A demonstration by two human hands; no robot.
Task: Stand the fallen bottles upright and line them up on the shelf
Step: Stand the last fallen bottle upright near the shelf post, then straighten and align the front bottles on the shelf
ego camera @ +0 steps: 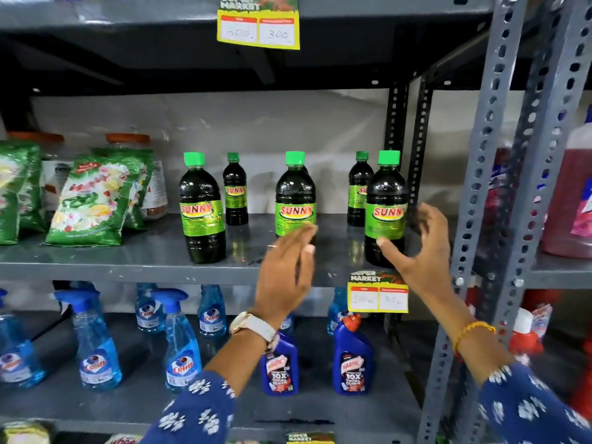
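Several dark bottles with green caps and green "SUNNY" labels stand upright on the grey middle shelf (128,267). Three are in front: a left bottle (201,208), a middle bottle (295,197) and a right bottle (386,206). Two smaller-looking ones stand behind, a back left bottle (235,190) and a back right bottle (358,190). My left hand (285,270) is raised in front of the middle bottle, fingers together, holding nothing. My right hand (419,251) is spread around the right bottle's lower right side, apparently just off it.
Green detergent bags (93,200) and orange-lidded jars fill the shelf's left end. Grey perforated uprights (499,187) stand close to the right. Blue spray bottles (96,344) and dark blue cleaner bottles (352,357) stand on the shelf below. A yellow price tag (378,291) hangs on the shelf edge.
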